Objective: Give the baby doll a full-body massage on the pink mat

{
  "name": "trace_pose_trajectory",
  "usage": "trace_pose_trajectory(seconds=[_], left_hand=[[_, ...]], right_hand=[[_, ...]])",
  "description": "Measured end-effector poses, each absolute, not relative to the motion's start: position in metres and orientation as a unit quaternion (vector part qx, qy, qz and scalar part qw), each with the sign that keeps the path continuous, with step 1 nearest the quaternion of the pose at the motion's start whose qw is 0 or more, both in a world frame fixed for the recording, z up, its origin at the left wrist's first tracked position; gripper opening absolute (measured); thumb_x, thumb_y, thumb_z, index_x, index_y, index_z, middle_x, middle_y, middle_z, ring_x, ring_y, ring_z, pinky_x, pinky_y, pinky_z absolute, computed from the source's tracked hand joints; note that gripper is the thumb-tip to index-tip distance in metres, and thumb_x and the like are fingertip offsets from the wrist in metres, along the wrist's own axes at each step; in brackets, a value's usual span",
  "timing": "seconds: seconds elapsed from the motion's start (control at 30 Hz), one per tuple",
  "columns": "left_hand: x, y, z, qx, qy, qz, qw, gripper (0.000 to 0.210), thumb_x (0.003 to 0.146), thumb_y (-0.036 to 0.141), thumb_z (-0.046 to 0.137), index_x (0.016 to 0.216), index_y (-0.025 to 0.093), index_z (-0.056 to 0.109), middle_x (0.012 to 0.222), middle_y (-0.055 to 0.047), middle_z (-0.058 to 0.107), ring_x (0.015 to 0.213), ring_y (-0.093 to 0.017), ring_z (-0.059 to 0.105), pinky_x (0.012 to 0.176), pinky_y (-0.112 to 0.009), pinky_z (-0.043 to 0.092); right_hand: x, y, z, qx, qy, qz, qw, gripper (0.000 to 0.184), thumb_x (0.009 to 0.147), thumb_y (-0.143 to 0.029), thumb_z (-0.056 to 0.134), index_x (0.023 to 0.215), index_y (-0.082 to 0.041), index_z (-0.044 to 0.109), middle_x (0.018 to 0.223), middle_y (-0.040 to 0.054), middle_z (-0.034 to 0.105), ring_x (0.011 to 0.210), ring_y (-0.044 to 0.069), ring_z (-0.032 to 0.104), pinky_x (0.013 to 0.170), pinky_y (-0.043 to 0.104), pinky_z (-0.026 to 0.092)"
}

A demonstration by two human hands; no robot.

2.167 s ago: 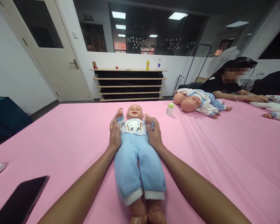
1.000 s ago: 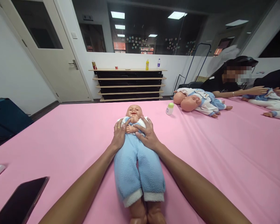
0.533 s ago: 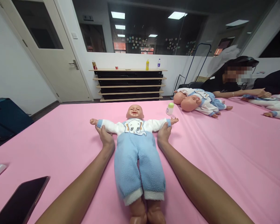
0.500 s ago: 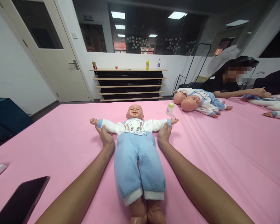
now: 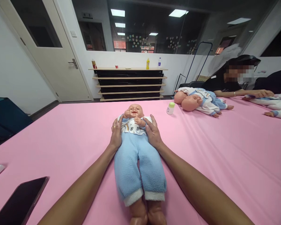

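A baby doll (image 5: pixel 137 150) lies on its back, feet towards me, in blue fleece trousers and a white top with an elephant face on it. Both its arms are folded in over the chest, one small hand near the chin and the other just below. My left hand (image 5: pixel 116 133) grips the doll's arm on the left side; a ring shows on one finger. On the other side, my right hand (image 5: pixel 154 132) is closed about the doll's other arm, thumb by its sleeve cuff. Parts of my fingers are hidden by the doll's arms.
On the pink table cover (image 5: pixel 79 131) stand a small white bottle with a green cap (image 5: pixel 170 108) and a phone (image 5: pixel 20 200). Two more dolls (image 5: pixel 201 101) lie at the right, beside a person (image 5: pixel 224 78) handling another doll (image 5: pixel 271 104). Shelves (image 5: pixel 131 84) stand behind.
The doll's arms, stretched out sideways before, are now bent inward over its chest. Both my hands have moved in towards the doll's body with them.
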State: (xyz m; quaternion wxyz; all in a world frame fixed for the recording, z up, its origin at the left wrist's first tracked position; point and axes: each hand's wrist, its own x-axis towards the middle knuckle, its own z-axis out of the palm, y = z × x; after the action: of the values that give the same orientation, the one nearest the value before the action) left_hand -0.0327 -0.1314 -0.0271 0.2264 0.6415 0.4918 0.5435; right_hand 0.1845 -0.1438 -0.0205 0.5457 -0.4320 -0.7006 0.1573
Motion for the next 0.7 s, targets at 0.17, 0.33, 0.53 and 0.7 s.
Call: trace_pose_trajectory(seconds=[0.17,0.33,0.53,0.7], left_hand=[[-0.029,-0.139,-0.018,0.703,0.495,0.467,0.206,0.057,0.099,0.05,0.009,0.138,0.036,0.048,0.153,0.002,0.029,0.144,-0.022,0.016,0.119,-0.045,0.007],[-0.026,-0.144,-0.009,0.722,0.501,0.43,0.207,0.057,0.098,0.052,0.008,0.138,0.038,0.047,0.153,0.002,0.028,0.143,-0.022,0.016,0.119,-0.047,0.006],[-0.026,-0.142,-0.018,0.681,0.491,0.509,0.191,0.052,0.099,0.049,0.019,0.143,0.033,0.042,0.151,0.0,0.032,0.144,-0.021,0.018,0.12,-0.045,0.011],[-0.035,-0.136,-0.026,0.521,0.47,0.678,0.219,0.06,0.097,0.05,0.031,0.152,0.03,0.016,0.156,-0.003,0.023,0.143,-0.021,0.024,0.116,-0.037,0.026]], right_hand=[[0.179,-0.146,-0.014,-0.403,-0.778,0.073,0.476,0.037,0.095,-0.044,0.048,0.128,-0.032,0.06,0.156,-0.0016,0.021,0.146,0.026,0.015,0.119,0.052,0.012],[0.174,-0.147,-0.008,-0.38,-0.815,0.031,0.435,0.036,0.092,-0.042,0.054,0.124,-0.03,0.062,0.153,0.002,0.031,0.145,0.025,0.018,0.119,0.053,0.007],[0.175,-0.15,-0.016,-0.434,-0.725,0.068,0.531,0.05,0.085,-0.045,0.062,0.131,-0.025,0.055,0.151,0.0078,0.032,0.142,0.027,0.025,0.116,0.049,0.025],[0.188,-0.143,-0.021,-0.494,-0.54,0.128,0.669,0.052,0.097,-0.045,0.039,0.143,-0.022,0.035,0.142,0.0105,0.045,0.133,0.024,0.042,0.11,0.048,0.034]])
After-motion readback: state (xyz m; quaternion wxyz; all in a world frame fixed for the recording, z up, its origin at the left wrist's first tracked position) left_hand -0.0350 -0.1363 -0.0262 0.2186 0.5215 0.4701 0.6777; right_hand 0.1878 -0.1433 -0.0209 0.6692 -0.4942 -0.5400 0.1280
